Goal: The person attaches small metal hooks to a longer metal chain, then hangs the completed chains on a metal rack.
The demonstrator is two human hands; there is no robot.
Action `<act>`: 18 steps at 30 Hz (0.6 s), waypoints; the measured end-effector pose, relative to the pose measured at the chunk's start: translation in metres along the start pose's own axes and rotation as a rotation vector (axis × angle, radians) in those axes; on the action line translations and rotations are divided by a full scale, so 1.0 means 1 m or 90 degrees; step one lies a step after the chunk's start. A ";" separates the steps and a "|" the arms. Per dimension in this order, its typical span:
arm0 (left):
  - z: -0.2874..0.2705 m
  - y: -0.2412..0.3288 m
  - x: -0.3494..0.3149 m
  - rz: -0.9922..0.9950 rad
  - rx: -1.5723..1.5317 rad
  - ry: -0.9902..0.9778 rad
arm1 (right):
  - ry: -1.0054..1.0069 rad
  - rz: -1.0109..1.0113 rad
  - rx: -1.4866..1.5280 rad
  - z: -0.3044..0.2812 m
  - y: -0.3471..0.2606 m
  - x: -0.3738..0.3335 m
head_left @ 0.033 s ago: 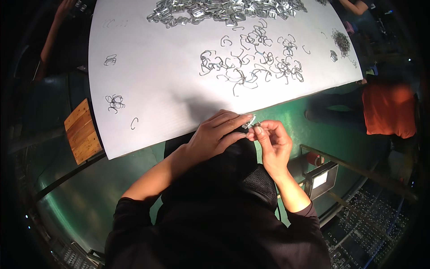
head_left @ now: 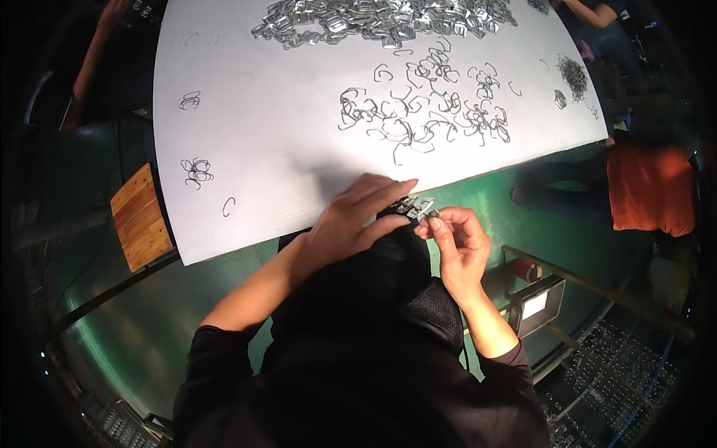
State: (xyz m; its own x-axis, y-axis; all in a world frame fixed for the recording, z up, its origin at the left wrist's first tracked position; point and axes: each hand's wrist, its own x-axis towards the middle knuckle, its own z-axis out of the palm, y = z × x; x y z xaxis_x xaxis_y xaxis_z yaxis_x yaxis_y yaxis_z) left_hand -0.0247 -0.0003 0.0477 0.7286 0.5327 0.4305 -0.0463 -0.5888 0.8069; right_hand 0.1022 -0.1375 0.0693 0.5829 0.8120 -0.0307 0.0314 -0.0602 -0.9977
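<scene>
A shiny metal buckle point(head_left: 418, 207) sits in my left hand point(head_left: 355, 215), between its fingers and thumb, just off the near edge of the white table point(head_left: 261, 201). My right hand point(head_left: 461, 246) is closed in a pinch at the buckle's right end. Between its thumb and fingertips is a small dark metal piece point(head_left: 434, 214), mostly hidden, its shape too small to tell. Beyond my hands, many bent wire clips point(head_left: 407, 134) lie scattered on the tabletop. A heap of silvery metal buckles point(head_left: 381, 22) covers the far side.
Small clusters of wire clips point(head_left: 198, 172) and one single clip point(head_left: 229, 207) lie at left. At far right is a dense pile of dark clips point(head_left: 573, 78). A wooden stool point(head_left: 140, 216) stands by the left edge. A person in orange point(head_left: 651, 187) is at right; a black-framed lamp point(head_left: 536, 305) stands below.
The fingers of my left hand have lifted apart a little, and more of the buckle shows. My right hand stays pinched beside it, slightly lower. The whole view has shifted slightly.
</scene>
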 end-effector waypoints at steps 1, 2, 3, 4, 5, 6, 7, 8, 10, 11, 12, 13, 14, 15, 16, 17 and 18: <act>-0.013 -0.014 0.014 0.011 0.058 0.026 | -0.004 -0.020 -0.017 -0.002 0.002 -0.001; -0.029 -0.028 0.028 0.019 0.123 0.055 | -0.014 -0.041 -0.027 -0.003 0.002 -0.001; -0.041 -0.051 0.044 -0.009 0.195 0.098 | -0.017 -0.062 -0.042 -0.004 0.003 -0.002; -0.056 -0.078 0.063 -0.038 0.267 0.143 | -0.019 -0.058 -0.049 -0.003 0.000 -0.002; -0.068 -0.110 0.080 -0.085 0.348 0.157 | -0.017 -0.056 -0.056 -0.003 -0.002 -0.001; -0.080 -0.137 0.096 -0.132 0.430 0.170 | -0.014 -0.052 -0.063 -0.004 -0.004 -0.001; -0.088 -0.155 0.114 -0.141 0.470 0.142 | -0.004 -0.043 -0.059 -0.005 -0.001 -0.002; -0.094 -0.170 0.129 -0.151 0.509 0.113 | -0.006 -0.052 -0.077 -0.006 -0.001 0.000; -0.106 -0.181 0.149 -0.119 0.544 -0.029 | -0.009 -0.060 -0.118 -0.008 -0.003 -0.002; -0.114 -0.186 0.157 -0.102 0.559 -0.100 | -0.011 -0.072 -0.114 -0.008 -0.003 -0.002; -0.122 -0.192 0.169 -0.166 0.489 -0.159 | -0.014 -0.071 -0.120 -0.009 -0.004 -0.002; -0.125 -0.191 0.178 -0.194 0.492 -0.215 | -0.017 -0.069 -0.126 -0.009 -0.004 -0.001; -0.125 -0.189 0.185 -0.223 0.495 -0.271 | -0.021 -0.068 -0.131 -0.009 -0.005 0.000; -0.127 -0.187 0.188 -0.207 0.508 -0.284 | -0.024 -0.065 -0.129 -0.008 -0.006 0.002; -0.127 -0.185 0.188 -0.192 0.521 -0.296 | -0.029 -0.072 -0.130 -0.007 -0.007 0.003; -0.129 -0.182 0.187 -0.178 0.535 -0.307 | -0.034 -0.079 -0.131 -0.006 -0.008 0.003; -0.131 -0.177 0.183 -0.165 0.524 -0.273 | -0.041 -0.085 -0.128 -0.006 -0.008 0.004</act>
State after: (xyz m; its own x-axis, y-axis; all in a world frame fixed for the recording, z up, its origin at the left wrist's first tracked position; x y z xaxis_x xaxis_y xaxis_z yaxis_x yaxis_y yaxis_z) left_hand 0.0278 0.2809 0.0369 0.8441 0.5348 -0.0379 0.5262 -0.8129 0.2498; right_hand 0.1092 -0.1373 0.0774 0.5107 0.8550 0.0898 0.2695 -0.0601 -0.9611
